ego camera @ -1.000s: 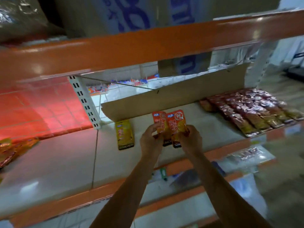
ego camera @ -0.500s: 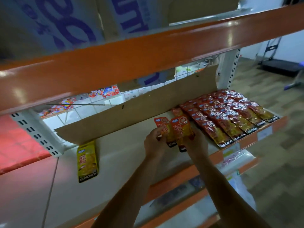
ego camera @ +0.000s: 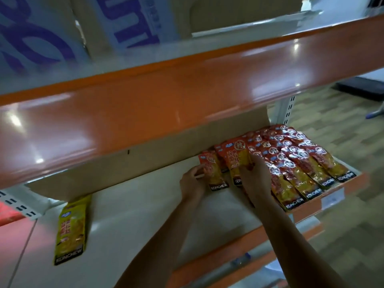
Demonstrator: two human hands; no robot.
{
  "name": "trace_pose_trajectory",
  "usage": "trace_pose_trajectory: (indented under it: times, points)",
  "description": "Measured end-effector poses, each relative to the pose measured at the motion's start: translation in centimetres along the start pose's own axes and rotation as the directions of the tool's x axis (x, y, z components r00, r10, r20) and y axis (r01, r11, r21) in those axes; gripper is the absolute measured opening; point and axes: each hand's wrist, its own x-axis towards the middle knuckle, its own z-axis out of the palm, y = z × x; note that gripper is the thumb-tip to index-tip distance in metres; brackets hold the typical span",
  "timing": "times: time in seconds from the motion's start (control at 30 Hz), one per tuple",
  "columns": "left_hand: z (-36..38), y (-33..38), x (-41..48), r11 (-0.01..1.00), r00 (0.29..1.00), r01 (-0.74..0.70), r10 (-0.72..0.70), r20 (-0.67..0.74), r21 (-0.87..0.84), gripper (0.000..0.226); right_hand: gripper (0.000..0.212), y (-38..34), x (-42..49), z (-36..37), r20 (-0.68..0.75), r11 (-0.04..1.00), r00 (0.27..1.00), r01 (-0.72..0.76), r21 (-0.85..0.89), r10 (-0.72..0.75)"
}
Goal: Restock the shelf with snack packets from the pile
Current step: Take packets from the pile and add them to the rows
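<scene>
Snack packets, KONCHEW-branded, in left hand and right hand

Room lights are leaving soft white glare spots on the glossy orange shelf edge and glinting off the foil snack packets. The lower shelf is sitting in dim shade. Motion blur is smearing the printed boxes above. Wide-angle distortion is bending lines near the edges.

Left forearm, right forearm: bare, long, lean. Left grip, right grip: bare hands. Fine detail blurred.
</scene>
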Motion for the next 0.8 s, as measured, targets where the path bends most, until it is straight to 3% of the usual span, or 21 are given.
trace_pose_trajectory:
  times: [0.13,0.33,0.8]
  points:
    - [1.6,0.2,0.6,0.999,0.999,0.04,-0.041,-0.035,-0.03,0.037,0.034,-0.2,2.4,-0.6,0.047,0.999,0.999,0.02,-0.035,-0.018]
    - [2.7,0.7,0.8,0.999,0.997,0.053,-0.053,-0.06,-0.01,0.037,0.037,0.5,4.0,-0.8,0.141,0.998,0.99,0.038,-0.057,-0.029]
    - [3.3,1.2,1.2,0.947,0.996,-0.058,0.076,-0.043,0.317,0.035,0.036,1.7,4.7,-0.9,0.238,0.998,0.969,0.069,-0.013,-0.064]
